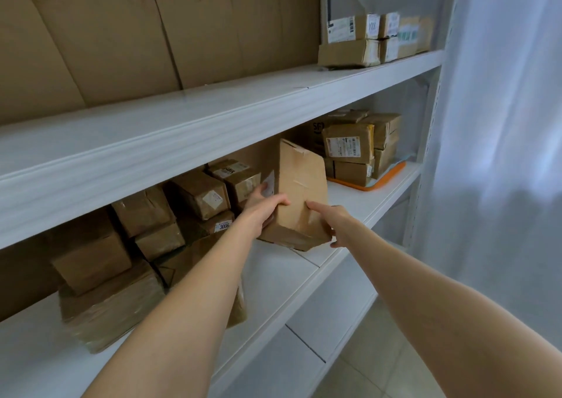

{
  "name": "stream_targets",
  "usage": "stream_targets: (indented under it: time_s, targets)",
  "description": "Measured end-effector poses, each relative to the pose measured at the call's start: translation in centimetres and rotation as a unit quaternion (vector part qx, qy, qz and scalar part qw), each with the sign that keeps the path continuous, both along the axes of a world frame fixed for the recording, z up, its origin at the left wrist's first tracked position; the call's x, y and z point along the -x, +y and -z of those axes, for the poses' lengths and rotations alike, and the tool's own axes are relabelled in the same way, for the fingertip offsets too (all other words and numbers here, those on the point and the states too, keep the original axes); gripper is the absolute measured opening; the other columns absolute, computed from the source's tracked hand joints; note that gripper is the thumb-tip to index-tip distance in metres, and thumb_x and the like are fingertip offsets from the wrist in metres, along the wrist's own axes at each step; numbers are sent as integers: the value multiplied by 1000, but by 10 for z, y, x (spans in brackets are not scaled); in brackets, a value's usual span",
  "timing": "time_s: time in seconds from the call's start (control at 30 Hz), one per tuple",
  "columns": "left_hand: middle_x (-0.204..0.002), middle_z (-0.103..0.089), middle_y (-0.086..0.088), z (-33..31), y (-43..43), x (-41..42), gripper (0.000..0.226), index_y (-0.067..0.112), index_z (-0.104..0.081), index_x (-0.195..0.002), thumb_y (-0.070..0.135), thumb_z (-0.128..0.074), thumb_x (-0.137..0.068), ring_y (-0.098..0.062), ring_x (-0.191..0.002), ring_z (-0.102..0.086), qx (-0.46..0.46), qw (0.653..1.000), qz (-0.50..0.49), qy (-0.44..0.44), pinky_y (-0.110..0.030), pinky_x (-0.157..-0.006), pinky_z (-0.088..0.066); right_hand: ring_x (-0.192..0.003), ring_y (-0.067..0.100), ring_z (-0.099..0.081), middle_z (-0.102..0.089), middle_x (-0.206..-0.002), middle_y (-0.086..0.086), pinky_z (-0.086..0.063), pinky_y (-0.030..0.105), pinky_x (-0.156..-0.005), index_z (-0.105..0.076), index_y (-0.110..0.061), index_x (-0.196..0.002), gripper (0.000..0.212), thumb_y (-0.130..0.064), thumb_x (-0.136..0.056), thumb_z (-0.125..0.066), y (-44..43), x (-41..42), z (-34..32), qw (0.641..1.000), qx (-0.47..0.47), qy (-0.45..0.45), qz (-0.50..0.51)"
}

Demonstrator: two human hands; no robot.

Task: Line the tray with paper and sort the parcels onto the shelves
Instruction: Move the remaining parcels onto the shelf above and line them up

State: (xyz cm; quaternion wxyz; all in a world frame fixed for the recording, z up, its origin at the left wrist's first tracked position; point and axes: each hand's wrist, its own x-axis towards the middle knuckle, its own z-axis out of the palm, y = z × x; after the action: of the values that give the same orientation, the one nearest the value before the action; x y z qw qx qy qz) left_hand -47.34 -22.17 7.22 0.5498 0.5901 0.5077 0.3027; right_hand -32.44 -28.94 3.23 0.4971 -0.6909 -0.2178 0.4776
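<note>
Tilted brown parcel (299, 191) at the shelf (282, 276) front edge, in the grip of left hand (264, 207) and right hand (336, 224).

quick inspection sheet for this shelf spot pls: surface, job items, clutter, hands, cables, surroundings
Surface: white middle shelf, with parcels at both ends.
Job's things: upright parcel stands tilted on the middle shelf; orange tray to its right holds stacked parcels.
Clutter: piled parcels on the left of the same shelf; more parcels and cardboard sheets on the upper shelf.
Hands: left hand grips the upright parcel's left side; right hand holds its lower right corner, index finger on the front face.
Cables: nothing seen.
Surroundings: white curtain on the right, tiled floor below.
</note>
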Motion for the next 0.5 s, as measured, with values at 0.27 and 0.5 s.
stream_targets:
  time_s: [0.27,0.5]
  targets:
    - [-142,-42,-6,-1,-8,-44,86,29,-30,-147,20,-72,-73,-26,-113,-47,-24,993,103,50,-35,-82,-45,-73,20,-52,-50,-85,0,-46,35,-62,-38,-19,-111,56,-56,-81,-69,-25,-32,-4,998,-40,24,52]
    - [-141,-39,-5,-28,-30,-90,85,34,-25,-147,16,-67,-75,-22,-106,-44,-82,981,153,89,-29,-66,-40,-93,22,-57,-57,-99,-1,-50,37,-76,-45,-19,-114,54,-43,-78,-77,-55,-76,-18,991,-77,85,63]
